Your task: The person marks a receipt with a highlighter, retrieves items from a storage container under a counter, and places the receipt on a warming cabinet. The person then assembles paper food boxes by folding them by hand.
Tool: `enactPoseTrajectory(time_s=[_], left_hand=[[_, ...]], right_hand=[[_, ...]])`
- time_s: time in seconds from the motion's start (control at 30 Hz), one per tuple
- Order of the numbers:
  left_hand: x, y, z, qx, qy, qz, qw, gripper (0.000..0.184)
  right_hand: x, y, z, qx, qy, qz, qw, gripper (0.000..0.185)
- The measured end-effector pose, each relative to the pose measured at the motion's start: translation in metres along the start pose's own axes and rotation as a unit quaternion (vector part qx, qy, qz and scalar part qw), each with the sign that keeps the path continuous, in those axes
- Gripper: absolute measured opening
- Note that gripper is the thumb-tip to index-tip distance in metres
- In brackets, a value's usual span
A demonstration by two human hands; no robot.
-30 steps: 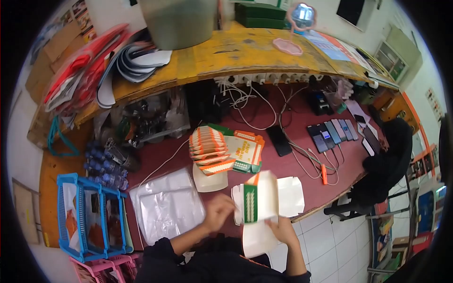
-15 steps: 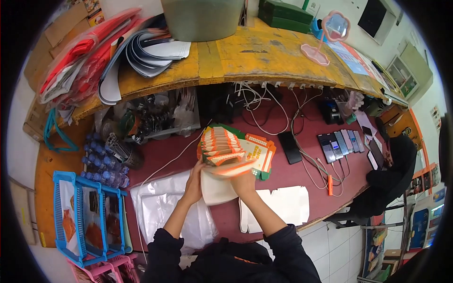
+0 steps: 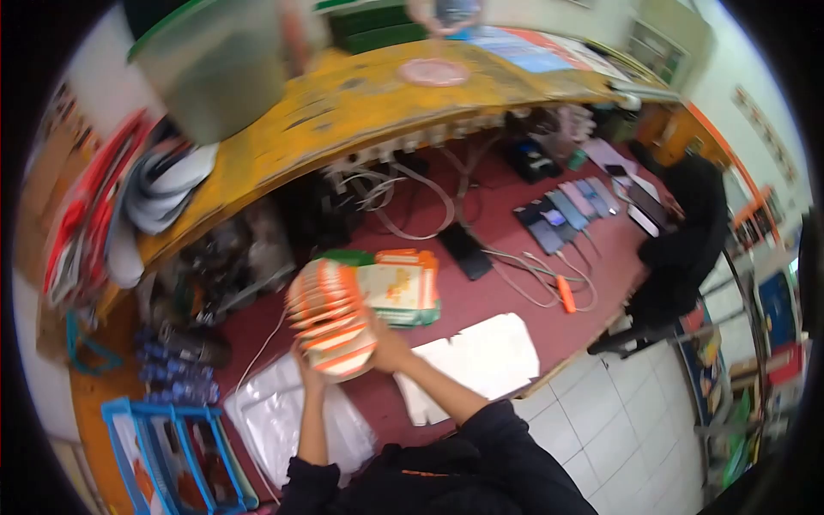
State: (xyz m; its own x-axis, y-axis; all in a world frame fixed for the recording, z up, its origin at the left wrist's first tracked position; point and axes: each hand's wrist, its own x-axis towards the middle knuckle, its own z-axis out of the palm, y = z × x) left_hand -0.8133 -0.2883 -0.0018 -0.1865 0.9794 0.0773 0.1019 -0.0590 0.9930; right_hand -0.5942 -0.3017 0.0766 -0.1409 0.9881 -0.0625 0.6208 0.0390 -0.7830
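Note:
A stack of folded orange-and-white cartons [image 3: 324,305] stands tilted at the left centre of the maroon table [image 3: 378,382]. My left hand [image 3: 309,371] is closed on the stack's lower left side. On the right side, my right hand [image 3: 386,343] also grips it, its fingers partly hidden behind the cartons. Flat green-and-orange printed cartons [image 3: 399,287] lie just right of the stack. White unfolded card sheets [image 3: 476,360] lie beyond my right forearm. Below my left hand are clear plastic bags [image 3: 283,421].
Several phones [image 3: 554,219] and white cables [image 3: 532,270] lie at the right, near a black phone [image 3: 465,251]. A person in black [image 3: 687,232] sits at the right end. Blue baskets [image 3: 172,421] stand front left; a yellow wooden shelf [image 3: 343,103] spans the back.
The opened carton that was over the white sheets is now at the front of the stack, with both hands around it. The view has shifted and tilted.

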Motion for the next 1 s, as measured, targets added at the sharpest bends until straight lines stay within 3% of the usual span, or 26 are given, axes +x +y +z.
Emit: enactPoseTrajectory(time_s=[0.07,0.1,0.13,0.17,0.2,0.27,0.3,0.33,0.37,0.4,0.43,0.47,0.5,0.53,0.6,0.67,0.7,0.77,0.8,0.83,0.9,0.93,1.0], left_hand=[[0.007,-0.03,-0.015,0.104,-0.018,0.071,0.992,0.055],[0.003,-0.01,-0.006,-0.021,0.013,0.023,0.999,0.053],[0.011,-0.024,-0.016,-0.013,0.012,0.043,0.999,0.051],[0.014,-0.032,-0.026,0.14,0.057,0.073,0.986,0.049],[-0.007,0.01,-0.004,0.159,0.132,0.096,0.974,0.048],[-0.03,0.022,-0.001,0.365,0.264,0.263,0.853,0.053],[-0.053,0.04,0.016,0.409,0.256,0.28,0.83,0.053],[-0.076,0.047,0.037,0.452,0.248,0.296,0.804,0.054],[-0.102,0.048,0.067,0.478,0.215,0.259,0.812,0.055],[-0.128,0.053,0.097,0.428,0.102,0.323,0.838,0.053],[-0.155,0.063,0.131,0.406,-0.002,0.294,0.865,0.054],[-0.172,0.056,0.154,0.452,-0.058,0.296,0.84,0.056],[-0.182,0.037,0.185,0.407,-0.103,0.344,0.84,0.057],[-0.193,0.034,0.219,0.337,-0.16,0.317,0.872,0.058],[-0.207,0.048,0.278,0.285,-0.225,0.3,0.882,0.058],[-0.212,0.063,0.324,0.277,-0.235,0.295,0.884,0.057],[-0.209,0.07,0.343,0.28,-0.214,0.295,0.888,0.055],[-0.191,0.073,0.372,0.279,-0.198,0.3,0.89,0.054],[-0.174,0.07,0.387,0.281,-0.138,0.295,0.903,0.053],[-0.159,0.068,0.406,0.28,-0.075,0.286,0.913,0.052],[-0.134,0.083,0.443,0.315,0.028,0.301,0.9,0.055],[-0.126,0.092,0.465,0.301,0.046,0.305,0.902,0.053],[-0.109,0.106,0.511,0.271,0.082,0.33,0.9,0.052]], right_hand=[[-0.039,0.019,0.008,0.078,0.062,-0.066,0.993,0.084],[-0.062,0.038,0.005,0.101,0.087,-0.119,0.984,0.081],[-0.091,0.044,-0.019,0.137,0.019,-0.053,0.989,0.077],[-0.123,0.047,-0.044,0.181,-0.05,0.01,0.982,0.072],[-0.149,0.069,-0.051,0.209,-0.039,0.025,0.977,0.063],[-0.205,0.123,-0.051,0.249,0.013,0.037,0.968,0.049],[-0.234,0.151,-0.051,0.262,0.058,0.038,0.962,0.043],[-0.266,0.167,-0.059,0.337,0.093,0.119,0.929,0.04],[-0.297,0.181,-0.066,0.408,0.125,0.198,0.883,0.037],[-0.326,0.2,-0.061,0.425,0.177,0.245,0.853,0.037],[-0.352,0.218,-0.048,0.44,0.224,0.292,0.819,0.038],[-0.376,0.233,-0.03,0.426,0.199,0.332,0.818,0.041],[-0.392,0.243,-0.016,0.412,0.171,0.37,0.815,0.045],[-0.403,0.235,-0.015,0.409,0.137,0.393,0.812,0.043],[-0.411,0.228,-0.015,0.406,0.103,0.419,0.805,0.042],[-0.413,0.237,-0.013,0.253,0.005,0.294,0.922,0.04],[-0.417,0.252,-0.011,0.251,0.005,0.298,0.921,0.04],[-0.416,0.291,-0.01,0.088,0.067,0.234,0.966,0.04],[-0.413,0.294,-0.063,0.114,0.005,0.278,0.954,0.043],[-0.412,0.293,-0.117,0.106,0.009,0.279,0.954,0.043],[-0.416,0.307,-0.206,0.155,0.069,0.367,0.915,0.042],[-0.425,0.329,-0.232,0.147,0.128,0.358,0.913,0.044],[-0.441,0.374,-0.281,0.1,0.143,0.375,0.91,0.045]])
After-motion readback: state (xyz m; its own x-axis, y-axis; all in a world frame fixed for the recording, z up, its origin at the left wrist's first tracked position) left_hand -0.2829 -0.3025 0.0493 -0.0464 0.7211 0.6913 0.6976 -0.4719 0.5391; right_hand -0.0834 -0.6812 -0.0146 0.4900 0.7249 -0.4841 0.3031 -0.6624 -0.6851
